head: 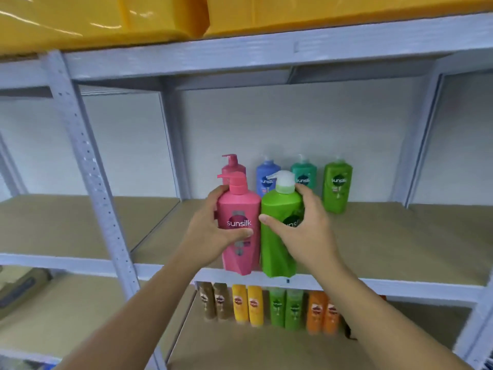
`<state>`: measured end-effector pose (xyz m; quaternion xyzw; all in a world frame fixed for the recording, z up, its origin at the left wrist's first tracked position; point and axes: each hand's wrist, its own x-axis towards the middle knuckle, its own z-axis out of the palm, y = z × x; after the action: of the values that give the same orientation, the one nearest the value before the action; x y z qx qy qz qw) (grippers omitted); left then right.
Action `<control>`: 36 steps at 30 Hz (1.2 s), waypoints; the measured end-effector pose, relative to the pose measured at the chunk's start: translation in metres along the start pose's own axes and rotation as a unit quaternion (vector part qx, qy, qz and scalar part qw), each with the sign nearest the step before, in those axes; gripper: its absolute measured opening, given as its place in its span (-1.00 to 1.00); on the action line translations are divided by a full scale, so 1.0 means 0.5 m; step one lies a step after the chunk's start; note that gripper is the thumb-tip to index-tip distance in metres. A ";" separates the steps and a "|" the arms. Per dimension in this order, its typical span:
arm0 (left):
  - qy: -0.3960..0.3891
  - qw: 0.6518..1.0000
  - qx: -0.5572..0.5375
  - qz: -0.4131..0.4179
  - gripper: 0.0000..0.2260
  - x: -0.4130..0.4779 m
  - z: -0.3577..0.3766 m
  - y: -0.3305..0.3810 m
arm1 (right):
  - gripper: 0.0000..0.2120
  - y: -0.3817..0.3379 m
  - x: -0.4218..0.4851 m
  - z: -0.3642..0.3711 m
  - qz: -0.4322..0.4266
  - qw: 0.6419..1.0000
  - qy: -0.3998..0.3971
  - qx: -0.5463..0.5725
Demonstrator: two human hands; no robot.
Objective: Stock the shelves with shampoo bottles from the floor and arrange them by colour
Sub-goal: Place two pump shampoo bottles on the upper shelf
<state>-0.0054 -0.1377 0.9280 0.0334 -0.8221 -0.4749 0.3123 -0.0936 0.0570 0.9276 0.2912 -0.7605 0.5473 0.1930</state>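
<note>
My left hand [210,231] grips a pink pump shampoo bottle [241,252], held upright at the front edge of the middle shelf [373,283]. My right hand [306,228] grips a light green pump bottle [277,244] right beside it, the two bottles touching. At the back of that shelf stand a dark pink bottle [232,166], a blue bottle [267,177], a teal bottle [304,173] and a light green bottle [336,186], in a row.
On the lower shelf stand pairs of brown [214,301], yellow [247,304], green [286,308] and orange [323,312] bottles. A perforated grey upright [88,161] rises at the left. Yellow packages [160,17] lie on the top shelf. Bare board lies right of the bottles.
</note>
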 end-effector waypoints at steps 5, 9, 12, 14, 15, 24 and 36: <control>0.003 1.000 -0.008 -0.026 -0.15 0.041 0.022 -0.042 | -0.21 0.052 0.039 0.056 0.018 0.999 -0.026 -0.019; 0.009 0.998 -0.034 -0.045 -0.16 0.063 0.042 -0.083 | -0.18 0.088 0.049 0.080 0.028 0.999 -0.030 -0.030; 0.007 0.998 -0.051 -0.048 -0.16 0.072 0.052 -0.109 | -0.14 0.106 0.055 0.085 0.016 0.998 -0.048 -0.034; 0.004 0.996 -0.069 -0.049 -0.16 0.073 0.057 -0.125 | -0.08 0.121 0.054 0.082 0.033 0.996 -0.082 -0.011; 0.004 0.995 -0.080 -0.053 -0.16 0.072 0.059 -0.136 | -0.04 0.133 0.051 0.080 0.051 0.993 -0.109 0.014; 0.000 0.991 -0.041 -0.130 -0.41 0.039 0.099 -0.230 | -0.24 0.243 0.022 0.091 0.150 0.952 -0.263 0.041; 0.055 0.986 -0.024 -0.154 -0.39 0.155 0.028 -0.353 | -0.29 0.299 0.159 0.342 0.146 0.976 -0.159 0.044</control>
<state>-0.1177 -0.2510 0.8188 0.1787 -0.7768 -0.5344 0.2811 -0.2471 -0.0883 0.8127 0.2683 -0.7912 0.5490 -0.0249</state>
